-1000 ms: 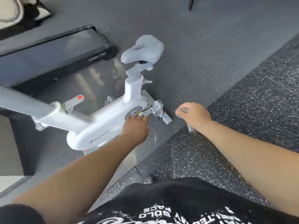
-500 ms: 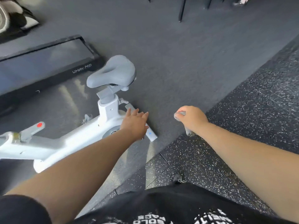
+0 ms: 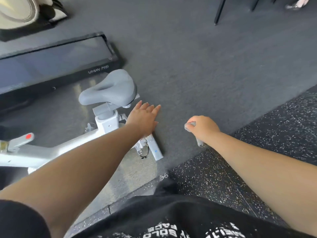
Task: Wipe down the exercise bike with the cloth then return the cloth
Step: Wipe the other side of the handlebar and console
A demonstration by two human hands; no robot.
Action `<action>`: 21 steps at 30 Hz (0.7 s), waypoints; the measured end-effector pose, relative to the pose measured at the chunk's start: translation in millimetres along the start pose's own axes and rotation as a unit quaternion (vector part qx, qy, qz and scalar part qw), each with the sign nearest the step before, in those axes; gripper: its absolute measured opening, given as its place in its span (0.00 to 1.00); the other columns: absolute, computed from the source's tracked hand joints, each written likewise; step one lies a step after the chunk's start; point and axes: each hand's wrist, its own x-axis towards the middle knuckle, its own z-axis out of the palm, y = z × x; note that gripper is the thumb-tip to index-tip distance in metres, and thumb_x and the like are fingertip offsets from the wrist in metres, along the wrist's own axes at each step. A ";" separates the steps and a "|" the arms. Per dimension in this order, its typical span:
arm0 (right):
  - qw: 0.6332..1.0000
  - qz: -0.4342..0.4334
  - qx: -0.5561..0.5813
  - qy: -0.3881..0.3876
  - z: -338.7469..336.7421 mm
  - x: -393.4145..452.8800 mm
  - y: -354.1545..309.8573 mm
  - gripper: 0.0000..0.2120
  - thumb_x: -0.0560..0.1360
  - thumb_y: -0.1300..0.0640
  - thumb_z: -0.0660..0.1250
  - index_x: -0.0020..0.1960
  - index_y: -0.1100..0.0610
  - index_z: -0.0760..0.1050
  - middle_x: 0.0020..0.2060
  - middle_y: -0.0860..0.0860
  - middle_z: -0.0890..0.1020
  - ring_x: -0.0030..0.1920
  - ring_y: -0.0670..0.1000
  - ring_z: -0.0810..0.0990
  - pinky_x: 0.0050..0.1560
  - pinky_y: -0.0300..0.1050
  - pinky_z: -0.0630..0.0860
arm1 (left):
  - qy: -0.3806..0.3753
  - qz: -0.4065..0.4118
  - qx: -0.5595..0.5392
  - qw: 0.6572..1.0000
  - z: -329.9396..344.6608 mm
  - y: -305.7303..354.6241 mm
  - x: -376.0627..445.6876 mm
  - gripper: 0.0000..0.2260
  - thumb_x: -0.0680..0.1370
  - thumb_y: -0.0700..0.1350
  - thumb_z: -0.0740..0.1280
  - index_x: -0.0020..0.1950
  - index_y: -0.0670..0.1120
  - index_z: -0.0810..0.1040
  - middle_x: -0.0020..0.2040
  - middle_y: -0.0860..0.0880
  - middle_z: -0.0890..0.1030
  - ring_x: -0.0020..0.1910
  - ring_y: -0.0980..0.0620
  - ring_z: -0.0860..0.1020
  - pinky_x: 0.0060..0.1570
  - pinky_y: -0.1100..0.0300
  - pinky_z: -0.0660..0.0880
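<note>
The white exercise bike [image 3: 106, 125] stands at the left, with its grey saddle [image 3: 109, 90] toward the top and a red knob [image 3: 28, 136] on the frame at the far left. My left hand [image 3: 143, 117] is flat with fingers spread, just right of the seat post and above the rear base bar [image 3: 155, 149]. It holds nothing. My right hand [image 3: 203, 127] hovers over the floor to the right of the bike, shut on a small grey cloth [image 3: 199, 143] that pokes out above and below the fist.
A black walking pad [image 3: 56, 66] marked UMAY M6 lies on the floor behind the bike. Dark grey floor [image 3: 205, 66] spreads to the right, with speckled black rubber tiles [image 3: 274, 134] at the lower right. Chair legs [image 3: 219, 12] and a person's foot [image 3: 298, 4] show at the top right.
The view has swung right and up, so the bike sits further left. My left hand has moved from the crank area to beside the seat post. The right hand keeps hold of the cloth.
</note>
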 end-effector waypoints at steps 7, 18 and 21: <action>0.999 -0.016 -0.040 -0.014 -34.9 83.7 1.7 0.11 0.77 0.50 0.62 0.54 0.51 0.79 0.50 0.51 0.82 0.46 0.53 0.78 0.40 0.44 0.70 | 0.008 -0.019 0.002 1.000 -11.9 -20.4 92.2 0.29 0.81 0.55 0.54 0.78 0.46 0.50 0.75 0.47 0.64 0.76 0.45 0.56 0.75 0.48 0.44; 0.996 -0.041 -0.071 -0.032 -83.8 204.8 -14.5 0.12 0.77 0.48 0.62 0.55 0.52 0.79 0.49 0.51 0.82 0.49 0.54 0.79 0.46 0.47 0.76 | -0.012 -0.059 -0.010 0.998 -11.7 -63.3 187.0 0.29 0.81 0.57 0.53 0.78 0.46 0.50 0.75 0.48 0.65 0.77 0.46 0.54 0.75 0.46 0.39; 0.994 -0.066 -0.071 -0.059 -89.0 241.8 -26.0 0.11 0.77 0.49 0.62 0.54 0.51 0.79 0.48 0.50 0.80 0.49 0.54 0.79 0.47 0.47 0.76 | -0.038 -0.103 -0.028 0.994 0.7 -74.7 203.4 0.30 0.81 0.57 0.53 0.78 0.46 0.48 0.75 0.48 0.65 0.76 0.45 0.55 0.74 0.45 0.40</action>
